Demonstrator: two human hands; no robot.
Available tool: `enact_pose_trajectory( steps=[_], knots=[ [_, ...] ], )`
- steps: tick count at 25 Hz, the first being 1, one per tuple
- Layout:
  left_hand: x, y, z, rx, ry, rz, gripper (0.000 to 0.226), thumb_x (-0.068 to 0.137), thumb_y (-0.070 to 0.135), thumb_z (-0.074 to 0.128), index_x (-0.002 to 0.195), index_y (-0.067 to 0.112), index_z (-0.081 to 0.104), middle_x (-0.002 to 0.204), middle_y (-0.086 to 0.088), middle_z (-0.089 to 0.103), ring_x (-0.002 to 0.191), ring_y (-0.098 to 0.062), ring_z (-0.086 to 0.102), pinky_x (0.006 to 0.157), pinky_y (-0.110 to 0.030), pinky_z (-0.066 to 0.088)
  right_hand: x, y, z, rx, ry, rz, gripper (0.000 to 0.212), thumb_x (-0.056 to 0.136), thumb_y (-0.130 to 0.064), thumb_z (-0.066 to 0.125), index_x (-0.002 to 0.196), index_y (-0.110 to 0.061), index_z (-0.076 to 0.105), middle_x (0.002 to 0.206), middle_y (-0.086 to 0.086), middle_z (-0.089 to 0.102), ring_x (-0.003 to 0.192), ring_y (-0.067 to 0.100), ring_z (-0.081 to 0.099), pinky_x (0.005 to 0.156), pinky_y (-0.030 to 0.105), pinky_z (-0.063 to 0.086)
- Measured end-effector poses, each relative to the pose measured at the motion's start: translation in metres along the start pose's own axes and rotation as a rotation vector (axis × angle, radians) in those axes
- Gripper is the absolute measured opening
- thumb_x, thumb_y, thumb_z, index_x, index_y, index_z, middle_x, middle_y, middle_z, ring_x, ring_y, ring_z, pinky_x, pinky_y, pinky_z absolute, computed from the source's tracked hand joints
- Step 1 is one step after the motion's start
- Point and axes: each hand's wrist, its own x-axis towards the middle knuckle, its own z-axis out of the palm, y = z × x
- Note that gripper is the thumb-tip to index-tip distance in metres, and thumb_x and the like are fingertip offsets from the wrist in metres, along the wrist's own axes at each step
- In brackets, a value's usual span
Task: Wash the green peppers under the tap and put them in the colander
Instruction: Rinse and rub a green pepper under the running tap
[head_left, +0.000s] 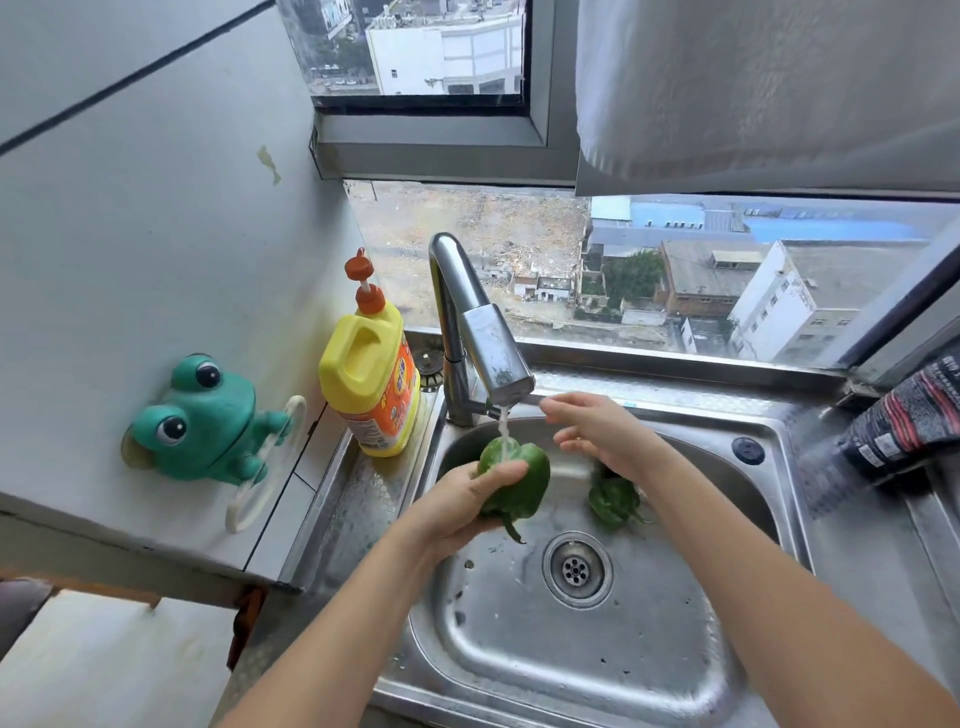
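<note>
Green pepper (514, 480) sat in the left hand (467, 506), fingers and thumb curled round its lower half, its top under the thin stream from the tap (483, 338), at about 10 o'clock of the drain (576, 570). A second pepper (613, 499) lay in the sink (571, 675) near 1 o'clock. The right hand (597, 431) hovered beside the spout, fingers loose and apart, holding nothing. Wet, the waxy skin was probably slick. Being light, hollow and firm, it should suit a cupped grip round the body, not the stem. No colander showed.
</note>
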Motion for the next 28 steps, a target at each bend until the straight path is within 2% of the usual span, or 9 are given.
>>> enact_pose_trajectory(
  steps=[2, 6, 10, 12, 14, 17, 21, 24, 28],
  knots=[
    [-0.001, -0.002, -0.004, 0.289, 0.081, 0.147, 0.079, 0.051, 0.039, 0.087, 0.119, 0.021, 0.052, 0.119, -0.009, 0.061, 0.104, -0.020, 0.063, 0.088, -0.030, 0.054, 0.019, -0.006, 0.000, -0.089, 0.113, 0.010, 0.067, 0.086, -0.040, 0.065, 0.138, -0.007, 0.040, 0.125, 0.009, 0.055, 0.089, 0.018, 0.062, 0.079, 0.028, 0.055],
    [-0.004, -0.016, -0.008, 0.784, 0.225, 0.487, 0.089, 0.055, 0.030, 0.089, 0.130, 0.033, 0.040, 0.125, 0.010, 0.051, 0.112, -0.009, 0.053, 0.098, -0.023, 0.044, 0.049, -0.014, 0.010, -0.144, -0.001, 0.057, 0.077, 0.083, -0.037, 0.069, 0.146, -0.016, 0.030, 0.134, 0.015, 0.052, 0.090, 0.020, 0.062, 0.086, 0.034, 0.055],
    [-0.004, -0.031, -0.016, 0.883, 0.208, 0.637, 0.088, 0.058, 0.027, 0.086, 0.132, 0.029, 0.038, 0.128, 0.015, 0.045, 0.117, -0.003, 0.047, 0.100, -0.012, 0.036, 0.059, -0.016, 0.031, -0.186, -0.037, 0.048, 0.057, 0.091, -0.011, 0.059, 0.142, -0.001, 0.036, 0.130, 0.015, 0.051, 0.098, 0.029, 0.061, 0.069, 0.020, 0.053],
    [-0.006, -0.033, -0.017, 0.836, 0.235, 0.595, 0.084, 0.057, 0.028, 0.087, 0.125, 0.033, 0.038, 0.122, 0.018, 0.046, 0.109, 0.000, 0.048, 0.092, -0.003, 0.034, 0.062, -0.017, 0.040, -0.251, 0.056, 0.057, 0.045, 0.093, -0.002, 0.052, 0.136, 0.005, 0.041, 0.116, 0.017, 0.054, 0.096, 0.024, 0.056, 0.073, 0.023, 0.047],
    [-0.009, -0.035, -0.019, 0.673, 0.280, 0.416, 0.084, 0.054, 0.033, 0.089, 0.121, 0.034, 0.039, 0.116, 0.018, 0.050, 0.102, -0.001, 0.054, 0.087, -0.009, 0.041, 0.068, -0.021, 0.045, -0.324, 0.159, 0.049, 0.035, 0.093, -0.003, 0.050, 0.128, 0.005, 0.050, 0.116, 0.020, 0.059, 0.097, 0.025, 0.058, 0.078, 0.027, 0.043],
    [-0.006, -0.039, -0.021, 0.106, 0.198, 0.087, 0.083, 0.054, 0.038, 0.088, 0.124, 0.016, 0.047, 0.116, -0.007, 0.061, 0.099, -0.020, 0.066, 0.082, -0.032, 0.057, 0.083, -0.021, 0.050, -0.403, 0.259, -0.010, 0.026, 0.089, -0.013, 0.053, 0.111, 0.000, 0.060, 0.109, 0.018, 0.066, 0.103, 0.031, 0.062, 0.086, 0.039, 0.050],
    [0.003, -0.034, -0.020, -0.703, 0.133, -0.311, 0.058, 0.077, 0.048, 0.068, 0.111, 0.002, 0.059, 0.099, -0.028, 0.065, 0.073, -0.039, 0.069, 0.067, -0.049, 0.057, 0.081, -0.024, 0.062, -0.496, 0.275, -0.058, 0.037, 0.090, -0.010, 0.053, 0.124, 0.005, 0.048, 0.119, 0.024, 0.058, 0.111, 0.037, 0.056, 0.097, 0.048, 0.045],
    [0.005, -0.032, -0.022, -1.001, 0.048, -0.399, 0.068, 0.078, 0.055, 0.062, 0.106, -0.007, 0.058, 0.091, -0.030, 0.065, 0.067, -0.042, 0.068, 0.065, -0.056, 0.053, 0.084, -0.027, 0.070, -0.521, 0.308, -0.042, 0.040, 0.092, -0.007, 0.051, 0.128, 0.008, 0.043, 0.123, 0.026, 0.054, 0.115, 0.039, 0.053, 0.100, 0.049, 0.042],
    [0.003, -0.024, -0.019, -1.126, -0.017, -0.406, 0.071, 0.081, 0.057, 0.060, 0.110, -0.008, 0.056, 0.092, -0.031, 0.065, 0.069, -0.044, 0.068, 0.060, -0.055, 0.056, 0.092, -0.030, 0.074, -0.513, 0.355, -0.109, 0.032, 0.088, -0.002, 0.049, 0.118, 0.006, 0.042, 0.108, 0.024, 0.055, 0.106, 0.043, 0.056, 0.089, 0.054, 0.048]
  ],
)
